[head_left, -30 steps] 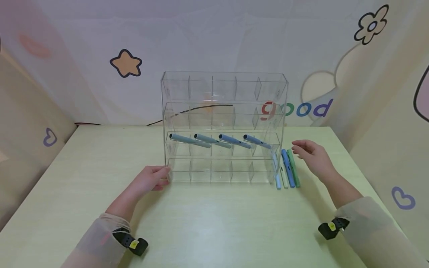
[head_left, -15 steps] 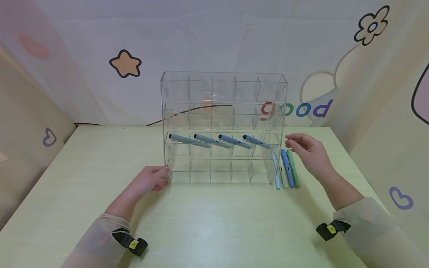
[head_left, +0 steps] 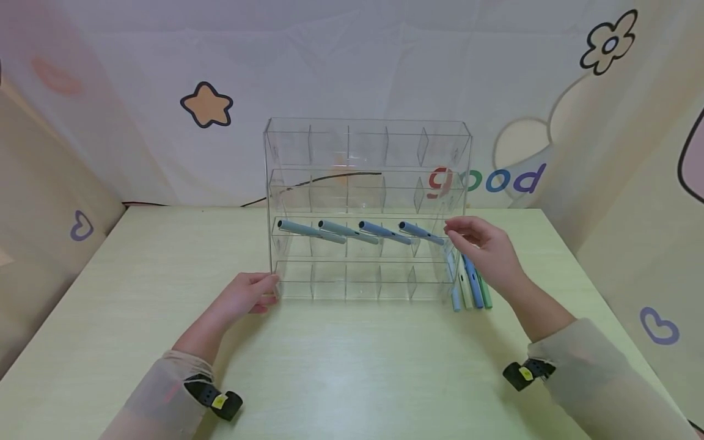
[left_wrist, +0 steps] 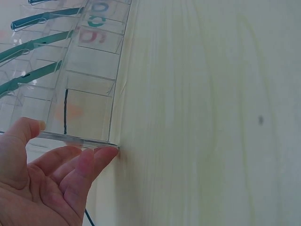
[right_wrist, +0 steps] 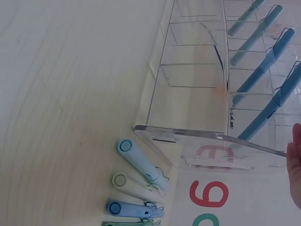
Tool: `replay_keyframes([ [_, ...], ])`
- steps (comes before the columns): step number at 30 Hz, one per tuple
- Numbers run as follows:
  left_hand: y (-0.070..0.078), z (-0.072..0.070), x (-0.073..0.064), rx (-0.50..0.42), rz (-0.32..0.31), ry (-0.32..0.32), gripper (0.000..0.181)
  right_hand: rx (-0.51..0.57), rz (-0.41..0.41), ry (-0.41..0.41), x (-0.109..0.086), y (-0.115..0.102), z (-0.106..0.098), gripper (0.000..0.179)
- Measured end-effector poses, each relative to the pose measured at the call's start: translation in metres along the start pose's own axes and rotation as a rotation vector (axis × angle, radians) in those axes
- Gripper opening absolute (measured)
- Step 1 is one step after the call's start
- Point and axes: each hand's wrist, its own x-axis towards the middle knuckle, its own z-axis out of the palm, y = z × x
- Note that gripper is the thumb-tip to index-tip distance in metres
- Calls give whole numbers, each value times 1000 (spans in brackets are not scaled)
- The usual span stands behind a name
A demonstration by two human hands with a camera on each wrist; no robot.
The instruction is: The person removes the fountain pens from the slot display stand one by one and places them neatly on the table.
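Observation:
A clear acrylic pen rack [head_left: 363, 269] with stepped tiers and dividers stands mid-table. My left hand [head_left: 250, 292] grips its lower left edge; in the left wrist view the thumb [left_wrist: 28, 128] and fingers lie on either side of the side panel. Several capped pens slant across one tier, from a teal pen [head_left: 311, 231] at the left to a blue pen [head_left: 421, 232] at the right. My right hand [head_left: 486, 250] is at the rack's right side, fingers loosely bent, no pen visible in them. Whether its fingertips touch the panel is unclear.
Beside the rack's right end lie a light blue pen [right_wrist: 141, 162], a cream pen [right_wrist: 134, 186], a blue pen [right_wrist: 131, 209] and a green pen [head_left: 485, 293]. The right hand partly covers them in the head view. A printed cloth [head_left: 352, 67] hangs behind the table.
My right hand has moved left, from above the loose pens to the rack's right side. The left hand, the rack and its pens have stayed in place.

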Motion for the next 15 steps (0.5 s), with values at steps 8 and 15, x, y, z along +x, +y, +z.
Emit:
replay_keyframes([
  [8,-2,1,1,-4,-5,-2,51,-18,-47,-48,6,-6,12,30],
  [15,0,1,0,-7,-12,8,50,-31,-81,-87,14,-10,22,31],
])
